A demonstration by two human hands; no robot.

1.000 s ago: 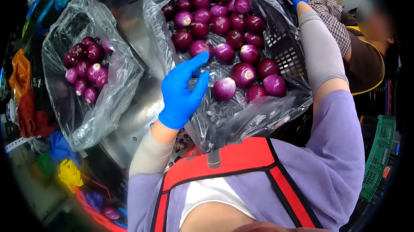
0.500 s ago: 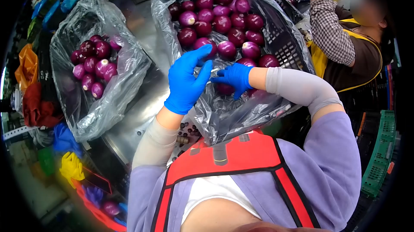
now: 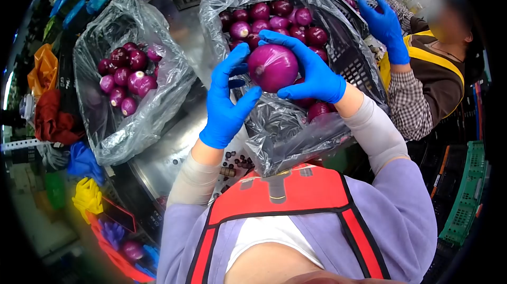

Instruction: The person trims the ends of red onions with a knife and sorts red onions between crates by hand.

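At the centre of the frame, the onion point(image 3: 273, 68) is deep magenta-purple; the gloved left hand point(image 3: 224, 102) and right hand point(image 3: 316, 73) are bright blue. At lower centre, the apron point(image 3: 306, 197) is red edged in black; the sleeve point(image 3: 398, 205) at lower right is lavender. Dark-and-white checks pattern the co-worker's sleeve point(image 3: 409, 105) toward the right. The yellow glove point(image 3: 87, 197) sits lower left.

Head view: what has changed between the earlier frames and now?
The right hand came from the upper right, down into the lined crate, and is now raised, gripping a red onion over it. The left hand stays open and curved, at the onion's left side. The smaller onions in the bag at left look unchanged.
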